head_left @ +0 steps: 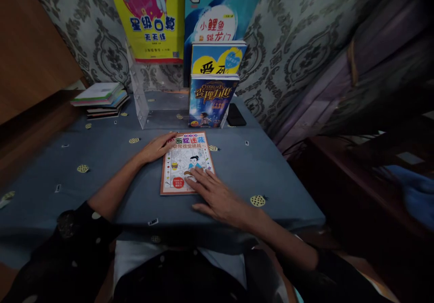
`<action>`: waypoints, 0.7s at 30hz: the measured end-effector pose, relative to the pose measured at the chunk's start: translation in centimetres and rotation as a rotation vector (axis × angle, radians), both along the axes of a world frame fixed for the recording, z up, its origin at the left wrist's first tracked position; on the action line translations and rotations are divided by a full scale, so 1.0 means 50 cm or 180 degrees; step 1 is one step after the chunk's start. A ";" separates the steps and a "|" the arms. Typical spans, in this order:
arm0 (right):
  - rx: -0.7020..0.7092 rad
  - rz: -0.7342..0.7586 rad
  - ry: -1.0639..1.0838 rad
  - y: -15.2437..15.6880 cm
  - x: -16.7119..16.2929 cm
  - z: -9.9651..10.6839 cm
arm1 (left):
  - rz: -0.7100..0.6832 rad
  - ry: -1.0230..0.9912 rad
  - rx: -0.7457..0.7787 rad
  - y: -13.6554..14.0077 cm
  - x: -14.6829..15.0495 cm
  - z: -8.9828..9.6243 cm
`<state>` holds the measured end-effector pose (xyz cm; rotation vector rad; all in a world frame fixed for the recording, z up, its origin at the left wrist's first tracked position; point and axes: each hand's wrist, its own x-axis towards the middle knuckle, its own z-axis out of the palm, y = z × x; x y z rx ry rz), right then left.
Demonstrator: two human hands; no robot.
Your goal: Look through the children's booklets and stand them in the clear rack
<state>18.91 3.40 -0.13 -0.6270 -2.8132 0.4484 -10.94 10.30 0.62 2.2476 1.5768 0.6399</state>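
Note:
An orange-bordered picture book [185,160] lies face up on the dark blue tablecloth, its cover showing a line drawing with a figure in blue. My left hand [158,148] rests at the book's upper left edge, fingers stretched over its corner. Across the lower right of the cover, my right hand [217,196] lies flat with its fingers spread and the thumb off the book's bottom edge. Behind the book stands a clear acrylic book stand [162,117], with a dark blue book [212,101] in its front tier.
Further back in the stand are a yellow-and-blue book [219,59], a teal book [224,4] and a yellow workbook [152,31]. A black phone [236,115] lies right of the stand. A stack of books [100,97] sits back left. Patterned curtain [271,54] hangs behind the table [111,149].

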 end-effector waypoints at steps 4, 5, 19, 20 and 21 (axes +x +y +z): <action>0.0037 -0.0325 -0.0032 0.003 0.012 -0.009 | 0.0014 0.0055 0.0039 -0.001 -0.001 -0.005; 0.0036 -0.0400 -0.0037 0.000 0.011 -0.011 | 0.0018 0.0060 0.0046 -0.001 -0.001 -0.006; 0.0115 -0.0409 -0.0147 -0.143 -0.059 -0.003 | -0.0099 0.0169 -0.0088 -0.005 0.003 0.026; 0.0192 -0.0332 -0.0123 -0.153 -0.068 0.000 | -0.0076 0.0173 -0.0080 -0.006 0.004 0.027; 0.0276 -0.0263 -0.0099 -0.161 -0.076 0.002 | -0.0059 0.0172 -0.0071 -0.007 0.004 0.028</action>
